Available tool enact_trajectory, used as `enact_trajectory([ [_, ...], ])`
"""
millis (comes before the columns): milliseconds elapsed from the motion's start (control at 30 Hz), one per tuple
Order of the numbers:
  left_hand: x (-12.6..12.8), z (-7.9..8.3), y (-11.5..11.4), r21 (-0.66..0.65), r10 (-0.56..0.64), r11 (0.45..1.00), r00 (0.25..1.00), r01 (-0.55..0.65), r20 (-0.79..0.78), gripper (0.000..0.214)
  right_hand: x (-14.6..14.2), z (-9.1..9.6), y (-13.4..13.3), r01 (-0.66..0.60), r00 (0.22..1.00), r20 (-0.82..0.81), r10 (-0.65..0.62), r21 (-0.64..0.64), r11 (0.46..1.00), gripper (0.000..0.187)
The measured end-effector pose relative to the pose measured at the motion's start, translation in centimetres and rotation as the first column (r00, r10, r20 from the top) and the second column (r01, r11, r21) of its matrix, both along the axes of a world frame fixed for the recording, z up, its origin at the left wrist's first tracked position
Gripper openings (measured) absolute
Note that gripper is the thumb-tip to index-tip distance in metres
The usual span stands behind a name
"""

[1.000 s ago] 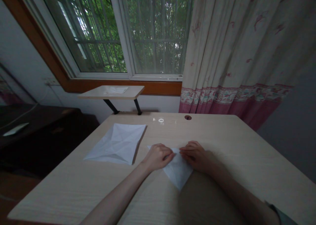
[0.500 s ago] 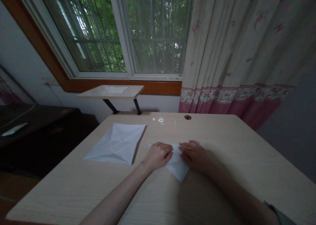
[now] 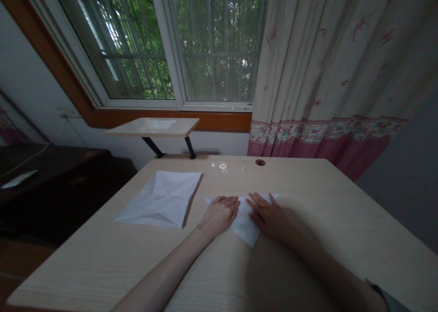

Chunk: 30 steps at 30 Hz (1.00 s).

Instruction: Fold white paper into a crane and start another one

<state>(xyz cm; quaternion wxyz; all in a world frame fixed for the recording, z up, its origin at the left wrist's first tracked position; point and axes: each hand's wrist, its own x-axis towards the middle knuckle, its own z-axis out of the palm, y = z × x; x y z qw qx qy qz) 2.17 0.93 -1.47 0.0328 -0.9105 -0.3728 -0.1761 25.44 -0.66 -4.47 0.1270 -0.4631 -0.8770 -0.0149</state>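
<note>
Seems to be flattening a fold: pressing the folded white paper (image 3: 244, 226) onto the worktop (image 3: 328, 202), lower middle of the frame, with left hand (image 3: 221, 214) slightly bent, right hand (image 3: 271, 217) spread wide, pinching nothing. Probably calls for firm rubbing next.

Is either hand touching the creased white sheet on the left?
No, that creased white sheet lies apart from both, while the left hand and right hand rest on the triangular paper.
</note>
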Motion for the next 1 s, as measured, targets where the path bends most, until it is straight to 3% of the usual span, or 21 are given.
enact_trajectory([
  [467,-0.6,0.6,0.3,-0.005,-0.013,1.000,0.999,0.014,0.046,0.027,0.1,-0.1,0.1,0.032,0.999,0.026,-0.032,0.012,0.999,0.049],
  [667,-1.5,1.4,0.6,-0.004,0.032,0.999,0.982,-0.032,0.185,0.032,1.9,-0.7,1.3,0.051,0.999,0.010,-0.051,0.011,0.999,0.053],
  [867,-2.2,0.7,1.3,-0.073,0.117,0.993,0.886,-0.095,0.448,0.052,3.0,-1.9,2.7,-0.014,0.998,-0.059,0.011,-0.046,0.999,0.074],
  [1000,-2.6,-0.2,2.4,-0.167,0.172,0.982,0.799,-0.091,0.577,0.053,2.9,-2.3,2.9,-0.034,0.994,-0.105,0.026,-0.080,0.996,0.080],
])
